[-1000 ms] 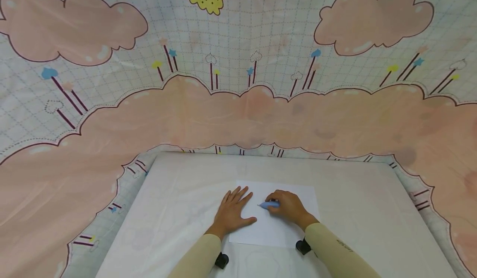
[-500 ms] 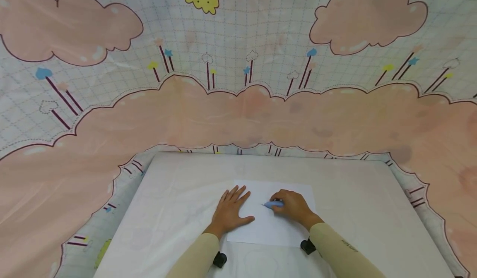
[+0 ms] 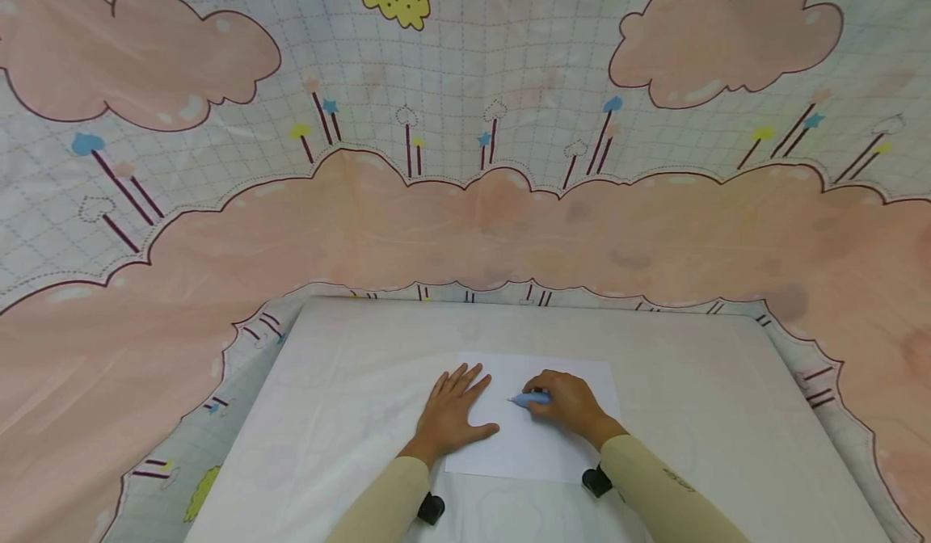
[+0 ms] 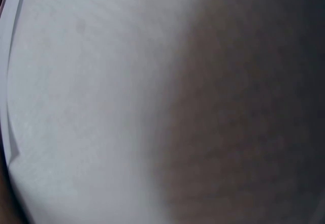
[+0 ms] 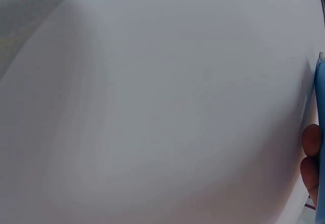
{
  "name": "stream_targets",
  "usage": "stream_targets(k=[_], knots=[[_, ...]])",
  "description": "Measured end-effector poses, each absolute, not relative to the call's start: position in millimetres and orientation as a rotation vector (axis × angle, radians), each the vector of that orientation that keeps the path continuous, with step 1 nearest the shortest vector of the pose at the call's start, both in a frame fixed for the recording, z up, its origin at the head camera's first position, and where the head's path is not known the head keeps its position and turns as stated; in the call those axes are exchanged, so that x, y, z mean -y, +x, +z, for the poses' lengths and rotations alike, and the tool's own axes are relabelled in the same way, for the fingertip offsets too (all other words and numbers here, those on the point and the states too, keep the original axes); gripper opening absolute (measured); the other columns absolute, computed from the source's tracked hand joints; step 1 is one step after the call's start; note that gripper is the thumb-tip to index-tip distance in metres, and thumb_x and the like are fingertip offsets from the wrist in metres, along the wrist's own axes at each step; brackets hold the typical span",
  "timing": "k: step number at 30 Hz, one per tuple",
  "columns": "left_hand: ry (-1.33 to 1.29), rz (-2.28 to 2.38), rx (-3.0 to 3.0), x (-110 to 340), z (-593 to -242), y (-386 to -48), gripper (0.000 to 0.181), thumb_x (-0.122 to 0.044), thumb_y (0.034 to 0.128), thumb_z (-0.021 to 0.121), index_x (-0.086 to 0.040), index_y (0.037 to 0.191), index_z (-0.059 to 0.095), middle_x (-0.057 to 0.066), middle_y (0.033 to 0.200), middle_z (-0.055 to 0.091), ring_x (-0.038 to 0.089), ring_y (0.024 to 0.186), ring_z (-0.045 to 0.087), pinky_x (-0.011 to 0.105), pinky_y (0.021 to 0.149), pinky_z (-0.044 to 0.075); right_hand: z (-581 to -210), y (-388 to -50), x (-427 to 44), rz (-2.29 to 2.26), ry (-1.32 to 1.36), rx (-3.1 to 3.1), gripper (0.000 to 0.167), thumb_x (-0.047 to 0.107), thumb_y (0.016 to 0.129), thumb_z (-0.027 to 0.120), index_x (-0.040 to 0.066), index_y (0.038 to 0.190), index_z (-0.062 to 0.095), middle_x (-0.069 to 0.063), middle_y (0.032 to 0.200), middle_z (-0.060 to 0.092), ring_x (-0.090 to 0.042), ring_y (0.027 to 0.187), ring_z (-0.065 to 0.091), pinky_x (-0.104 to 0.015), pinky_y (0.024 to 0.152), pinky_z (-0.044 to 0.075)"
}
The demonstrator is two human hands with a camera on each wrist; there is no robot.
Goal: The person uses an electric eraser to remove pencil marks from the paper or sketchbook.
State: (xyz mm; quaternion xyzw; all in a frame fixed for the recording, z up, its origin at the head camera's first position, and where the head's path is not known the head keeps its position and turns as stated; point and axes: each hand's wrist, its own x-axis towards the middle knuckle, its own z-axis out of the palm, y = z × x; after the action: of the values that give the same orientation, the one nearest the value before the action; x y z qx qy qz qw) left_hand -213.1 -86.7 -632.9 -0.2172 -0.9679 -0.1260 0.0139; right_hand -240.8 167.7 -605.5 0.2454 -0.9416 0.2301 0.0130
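A white sheet of paper (image 3: pixel 538 454) lies on the table in the head view. My left hand (image 3: pixel 447 422) rests on its left side with the fingers spread and straight. Over the middle of the sheet, my right hand (image 3: pixel 570 401) grips a thick light-blue pen (image 3: pixel 534 399). The pen lies at a low slant, its thin pale tip pointing left toward the left hand. In the right wrist view, fingertips (image 5: pixel 311 140) press against the blue barrel (image 5: pixel 320 107) at the right edge. Tiny dark specks show on the paper there. The left wrist view is mostly blurred white surface and shadow.
A white cloth covers the table (image 3: pixel 364 365). Below the sheet lies a faint, clear-looking rectangle (image 3: pixel 524 511). Behind and at the sides hangs a patterned curtain (image 3: pixel 465 228) with pink clouds. Black wrist cameras (image 3: pixel 596 481) sit under both sleeves.
Relative to the paper, the pen and right hand have shifted slightly right, then a little back left. The left hand stays in place. The head view itself has swayed slightly.
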Motion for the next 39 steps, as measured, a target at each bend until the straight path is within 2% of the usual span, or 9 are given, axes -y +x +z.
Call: stream_targets(k=[7, 15, 26, 39], knots=[[-0.68, -0.406, 2.989, 86, -635, -213, 0.087, -0.075, 0.0834, 0.053, -0.026, 0.153, 0.037, -0.004, 0.163, 0.026, 0.023, 0.151, 0.019, 0.05, 0.122, 0.015, -604, -240, -163, 0.724, 0.789, 2.925, 0.018, 0.027, 0.079, 0.082, 0.022, 0.096, 0.075, 0.016, 0.084, 0.065, -0.001, 0.075, 0.057, -0.027, 0.074, 0.054], [-0.672, -0.384, 3.028, 86, -638, -213, 0.086, -0.076, 0.0844, 0.049, -0.029, 0.155, 0.033, -0.007, 0.164, 0.021, 0.02, 0.152, 0.013, 0.048, 0.123, 0.012, -602, -237, -156, 0.72, 0.784, 2.935, 0.018, 0.027, 0.08, 0.081, 0.022, 0.096, 0.075, 0.015, 0.085, 0.065, -0.001, 0.075, 0.057, -0.027, 0.075, 0.054], [-0.698, -0.371, 2.97, 90, -642, -213, 0.087, -0.077, 0.0834, 0.049, -0.026, 0.153, 0.037, -0.004, 0.163, 0.026, 0.023, 0.151, 0.02, 0.051, 0.121, 0.017, -606, -235, -162, 0.713, 0.726, 2.949, 0.018, 0.028, 0.08, 0.082, 0.022, 0.095, 0.076, 0.016, 0.083, 0.064, -0.001, 0.074, 0.056, -0.028, 0.074, 0.054], [-0.663, -0.348, 3.021, 86, -642, -217, 0.087, -0.078, 0.0841, 0.047, -0.029, 0.155, 0.033, -0.007, 0.164, 0.022, 0.021, 0.152, 0.015, 0.048, 0.123, 0.013, -602, -239, -170, 0.723, 0.731, 2.955, 0.018, 0.027, 0.08, 0.081, 0.022, 0.096, 0.075, 0.015, 0.084, 0.064, -0.002, 0.075, 0.056, -0.028, 0.075, 0.054]])
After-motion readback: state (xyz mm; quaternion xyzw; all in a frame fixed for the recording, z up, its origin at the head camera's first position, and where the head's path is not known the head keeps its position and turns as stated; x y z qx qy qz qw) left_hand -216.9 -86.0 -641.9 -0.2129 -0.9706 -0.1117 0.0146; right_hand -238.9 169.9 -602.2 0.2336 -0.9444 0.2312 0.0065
